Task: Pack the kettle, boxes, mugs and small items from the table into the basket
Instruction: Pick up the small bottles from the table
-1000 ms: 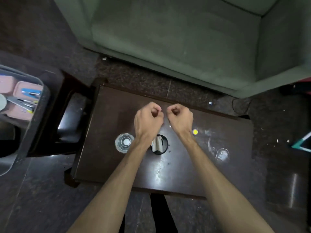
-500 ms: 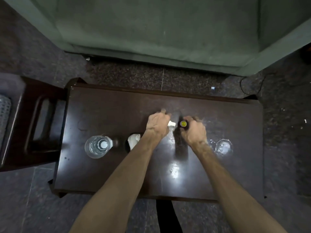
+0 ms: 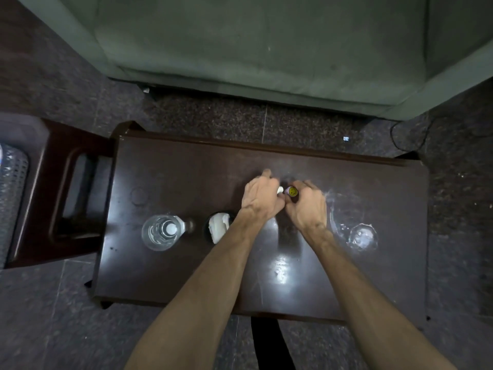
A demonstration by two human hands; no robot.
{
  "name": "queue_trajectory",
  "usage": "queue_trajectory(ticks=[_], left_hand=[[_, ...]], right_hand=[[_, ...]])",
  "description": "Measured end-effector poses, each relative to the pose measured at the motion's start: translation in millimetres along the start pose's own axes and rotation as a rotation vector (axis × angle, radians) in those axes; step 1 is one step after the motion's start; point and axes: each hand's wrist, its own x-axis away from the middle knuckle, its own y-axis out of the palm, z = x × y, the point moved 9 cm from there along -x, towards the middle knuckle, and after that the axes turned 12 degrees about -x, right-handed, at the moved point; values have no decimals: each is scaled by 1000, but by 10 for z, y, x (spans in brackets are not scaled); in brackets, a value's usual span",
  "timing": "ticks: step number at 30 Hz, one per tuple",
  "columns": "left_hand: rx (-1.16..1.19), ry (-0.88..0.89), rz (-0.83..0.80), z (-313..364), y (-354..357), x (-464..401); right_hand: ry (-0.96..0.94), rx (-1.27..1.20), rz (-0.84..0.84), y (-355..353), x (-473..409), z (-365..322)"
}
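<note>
- Right hand point(image 3: 306, 206), centre-right of the frame: fingers curled tight round a small tube point(image 3: 292, 192) with a yellow smiley cap, cap end peeking out at the thumb side.
- Left hand point(image 3: 262, 196), touching the right at the knuckles: fingers bent, closed on a small white bit point(image 3: 280, 189); one fingertip stretched out toward the table's far edge. Exact pinch hidden by the back of the hand.
- Changed within the last second: both fists bunched together above the table with the yellow cap lying free on the wood beside them; now lowered onto the table point(image 3: 186, 169) with the tube in the right. Half a second back, much the same grip, hardly moved since.
- Meaning, as a judgement: small items being gathered, one per hand, ready for carrying off.
- Further out, lower centre: dark cup point(image 3: 218, 227) with white paper inside, just beside the left wrist; water bottle point(image 3: 162, 232) left of it, upright; clear glass point(image 3: 362, 236) at the right. All not yet packed.
- Far left edge: basket point(image 3: 13, 193), grey and perforated, only partly in frame, well apart from the hands, resting on a dark stool point(image 3: 53, 182) beside the table.
- No kettle, boxes or mugs on the table.
</note>
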Motion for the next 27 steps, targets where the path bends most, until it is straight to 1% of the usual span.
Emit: queue_trajectory(ticks=[3,6,11,13,16,19,24,27], left_hand=[[81,-60,105,-260,-300,73],[192,-174,212,-706,-683,192],[416,-417,465,-1759,-1485,590],[497,-515,570,-2293,-1802,823],[524,-619,692,-3070,-2206,1175],[548,-709,804,-3824,-2473,1546],[556,-882,885,-4890,-2586,2088],[538,-959,879,-5427,-2522,2351]], right_hand=[[-51,-33,30,-1,-37,-362],[-150,-90,55,52,-91,-940],[-280,-225,19,382,-106,-2192],[-345,-257,-16,629,-62,-2791],[-447,-311,-84,1037,66,-3693],[-504,-360,-160,1515,224,-4459],[-633,-339,-290,2309,562,-5455],[-695,-257,-368,2774,785,-5867]])
